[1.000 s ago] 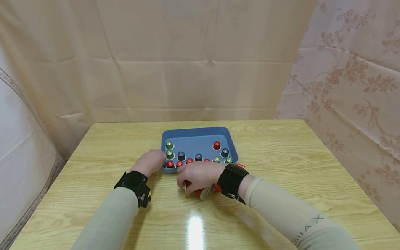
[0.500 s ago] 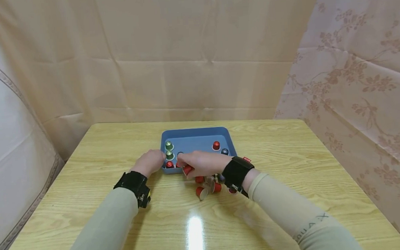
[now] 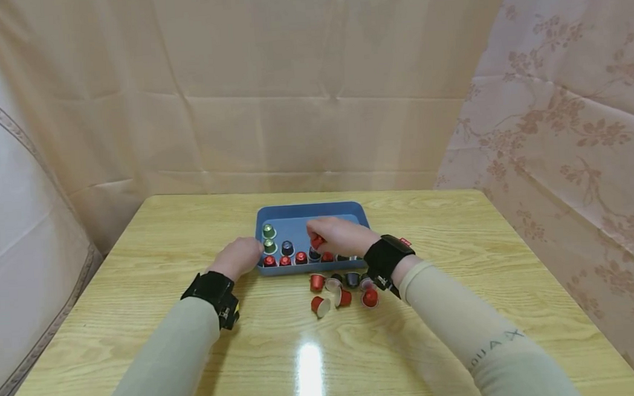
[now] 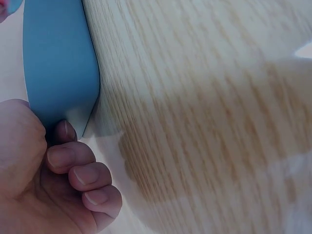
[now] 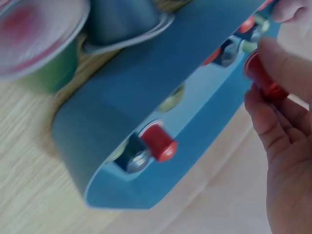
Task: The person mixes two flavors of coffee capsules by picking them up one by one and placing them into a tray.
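Head view: right fingers (image 3: 316, 226) pinch a red capsule (image 3: 317, 242), left fingers (image 3: 256, 248) the tray (image 3: 309, 209); slipping could topple nearby capsules (image 3: 314, 256).

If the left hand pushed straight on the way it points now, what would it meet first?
The tray, at its left end, which the left hand appears to be gripping. Beyond that wall, probably the nearer green capsule inside, though depth is hard to judge.
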Tool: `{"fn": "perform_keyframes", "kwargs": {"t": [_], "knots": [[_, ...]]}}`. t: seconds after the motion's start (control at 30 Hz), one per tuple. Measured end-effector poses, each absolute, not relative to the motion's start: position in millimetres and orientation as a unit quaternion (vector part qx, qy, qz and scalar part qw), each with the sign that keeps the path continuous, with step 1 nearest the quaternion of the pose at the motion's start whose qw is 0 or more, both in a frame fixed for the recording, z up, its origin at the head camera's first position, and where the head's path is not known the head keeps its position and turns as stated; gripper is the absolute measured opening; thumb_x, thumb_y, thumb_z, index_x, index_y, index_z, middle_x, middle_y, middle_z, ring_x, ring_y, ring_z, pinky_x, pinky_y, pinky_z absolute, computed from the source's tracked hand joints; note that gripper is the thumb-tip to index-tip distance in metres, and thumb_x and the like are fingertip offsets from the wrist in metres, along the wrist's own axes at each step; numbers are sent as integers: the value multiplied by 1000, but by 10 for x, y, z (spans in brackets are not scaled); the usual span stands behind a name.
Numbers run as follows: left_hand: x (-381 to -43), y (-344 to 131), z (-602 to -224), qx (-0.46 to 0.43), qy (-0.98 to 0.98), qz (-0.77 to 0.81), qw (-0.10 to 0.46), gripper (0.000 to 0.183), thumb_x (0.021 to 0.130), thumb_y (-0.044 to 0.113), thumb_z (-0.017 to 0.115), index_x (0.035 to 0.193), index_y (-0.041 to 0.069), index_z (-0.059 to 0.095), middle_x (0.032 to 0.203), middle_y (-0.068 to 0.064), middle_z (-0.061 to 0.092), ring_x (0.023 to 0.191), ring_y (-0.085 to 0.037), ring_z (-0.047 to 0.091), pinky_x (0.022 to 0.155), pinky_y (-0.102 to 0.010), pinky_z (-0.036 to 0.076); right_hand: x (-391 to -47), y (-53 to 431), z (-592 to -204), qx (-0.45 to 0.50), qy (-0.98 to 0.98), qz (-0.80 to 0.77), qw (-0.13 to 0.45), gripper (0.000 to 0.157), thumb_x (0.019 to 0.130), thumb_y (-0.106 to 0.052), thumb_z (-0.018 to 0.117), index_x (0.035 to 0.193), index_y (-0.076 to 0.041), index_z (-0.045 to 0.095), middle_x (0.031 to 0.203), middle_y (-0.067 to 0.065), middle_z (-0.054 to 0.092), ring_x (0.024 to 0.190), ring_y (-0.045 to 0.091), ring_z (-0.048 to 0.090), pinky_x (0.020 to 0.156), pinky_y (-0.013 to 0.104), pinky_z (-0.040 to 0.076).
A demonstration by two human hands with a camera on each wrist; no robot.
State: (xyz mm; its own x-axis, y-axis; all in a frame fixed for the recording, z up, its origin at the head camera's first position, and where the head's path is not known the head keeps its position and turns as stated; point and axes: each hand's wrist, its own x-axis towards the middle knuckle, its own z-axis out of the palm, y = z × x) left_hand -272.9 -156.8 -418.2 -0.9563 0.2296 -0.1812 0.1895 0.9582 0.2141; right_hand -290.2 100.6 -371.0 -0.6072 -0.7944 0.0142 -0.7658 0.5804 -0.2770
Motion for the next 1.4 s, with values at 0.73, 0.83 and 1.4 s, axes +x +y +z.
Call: {"fn": "perform_keyframes", "kwargs": {"t": [0.73,0.83,1.4], "knots": [[-2769,-1574,-4211,75,982,132,116,30,107,15,40,102,0,65,82,-10,52,76,-24,51,74,-35,42,-2993,1114,-3855,-431,902,-21,21,19,95,1,67,113,-5,70,111,12,66,102,25,67,86,35,55],[-2771,-1582,-4213,75,981,136,116,30,107,15,41,103,0,66,83,-10,53,76,-24,51,74,-36,42,-2984,1112,-3847,-434,900,-24,20,20,96,1,66,115,-5,70,112,12,66,103,25,67,86,35,55],[-2700,-1558,-4194,87,982,122,113,28,106,13,41,96,2,65,85,-10,54,78,-25,51,76,-37,43,-2617,916,-3735,-577,812,-44,72,26,93,-4,69,114,-18,76,124,1,59,105,18,45,86,29,44]]}}
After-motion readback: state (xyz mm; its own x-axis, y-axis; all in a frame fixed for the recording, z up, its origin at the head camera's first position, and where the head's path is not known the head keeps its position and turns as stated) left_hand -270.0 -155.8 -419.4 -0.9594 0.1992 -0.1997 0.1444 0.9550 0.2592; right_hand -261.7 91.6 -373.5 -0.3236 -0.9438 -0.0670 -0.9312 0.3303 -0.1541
